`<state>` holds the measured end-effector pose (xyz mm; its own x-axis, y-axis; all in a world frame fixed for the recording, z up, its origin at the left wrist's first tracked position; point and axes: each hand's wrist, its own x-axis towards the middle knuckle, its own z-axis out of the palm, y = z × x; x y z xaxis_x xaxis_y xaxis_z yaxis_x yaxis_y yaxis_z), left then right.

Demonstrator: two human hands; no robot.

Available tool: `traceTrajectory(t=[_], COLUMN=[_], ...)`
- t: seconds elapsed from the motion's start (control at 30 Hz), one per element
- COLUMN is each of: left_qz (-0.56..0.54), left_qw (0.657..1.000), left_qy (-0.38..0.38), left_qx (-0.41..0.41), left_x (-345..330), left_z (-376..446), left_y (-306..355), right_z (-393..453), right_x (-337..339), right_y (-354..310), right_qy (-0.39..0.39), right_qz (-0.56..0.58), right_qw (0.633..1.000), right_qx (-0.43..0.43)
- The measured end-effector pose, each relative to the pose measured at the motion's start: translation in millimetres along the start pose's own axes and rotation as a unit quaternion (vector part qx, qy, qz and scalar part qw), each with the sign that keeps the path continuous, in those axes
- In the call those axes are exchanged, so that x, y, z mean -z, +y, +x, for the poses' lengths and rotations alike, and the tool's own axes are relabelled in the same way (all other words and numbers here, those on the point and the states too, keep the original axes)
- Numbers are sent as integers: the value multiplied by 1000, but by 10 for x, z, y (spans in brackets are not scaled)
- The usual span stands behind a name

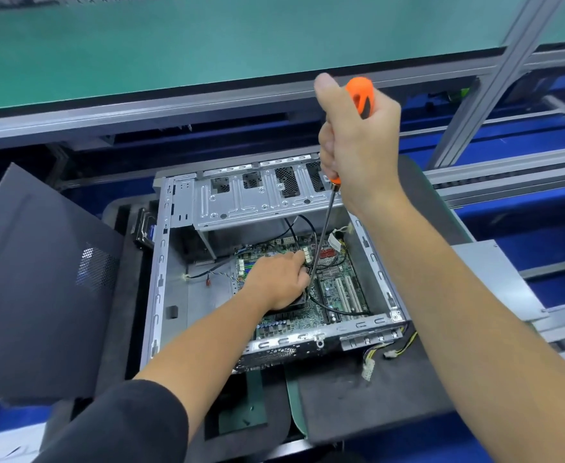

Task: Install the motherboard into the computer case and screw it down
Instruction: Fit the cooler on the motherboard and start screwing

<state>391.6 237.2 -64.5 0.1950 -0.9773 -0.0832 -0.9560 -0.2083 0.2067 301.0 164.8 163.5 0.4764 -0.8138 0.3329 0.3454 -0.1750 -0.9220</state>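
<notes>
The open computer case (160, 282) lies on its side on a dark mat. The green motherboard (337, 292) sits flat on its floor. My right hand (358, 142) grips the orange handle of a long screwdriver (361, 95) above the case; its steel shaft slants down to the board near the middle. My left hand (279, 282) is down inside the case, on the board, with fingers curled beside the shaft's tip. What the fingers hold is hidden. Black cables loop over the board.
The case's dark side panel (40, 279) leans at the left. A loose cable bundle with white connectors (369, 365) hangs at the case's front right. A grey metal plate (494, 279) lies to the right. A green shelf (207, 45) and aluminium frame stand behind.
</notes>
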Motion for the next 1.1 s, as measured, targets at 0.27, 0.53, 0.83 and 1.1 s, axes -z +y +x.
traceTrajectory(t=[0.27, 0.53, 0.83, 1.1], left_qz=[2, 6, 4, 4], left_qw=[1000, 1000, 1000, 1000], left_qy=[-9, -1, -3, -4], left_qx=[-2, -7, -1, -1], left_x=[-10, -34, -31, -17], left_z=[7, 3, 13, -1], left_y=[-3, -16, -14, -11], right_z=[37, 4, 17, 33], right_x=[8, 27, 99, 104], right_y=[48, 50, 34, 1], right_qy=[12, 15, 6, 15], right_qz=[7, 1, 3, 13], right_qw=[1000, 1000, 1000, 1000], right_qx=[-3, -3, -1, 10])
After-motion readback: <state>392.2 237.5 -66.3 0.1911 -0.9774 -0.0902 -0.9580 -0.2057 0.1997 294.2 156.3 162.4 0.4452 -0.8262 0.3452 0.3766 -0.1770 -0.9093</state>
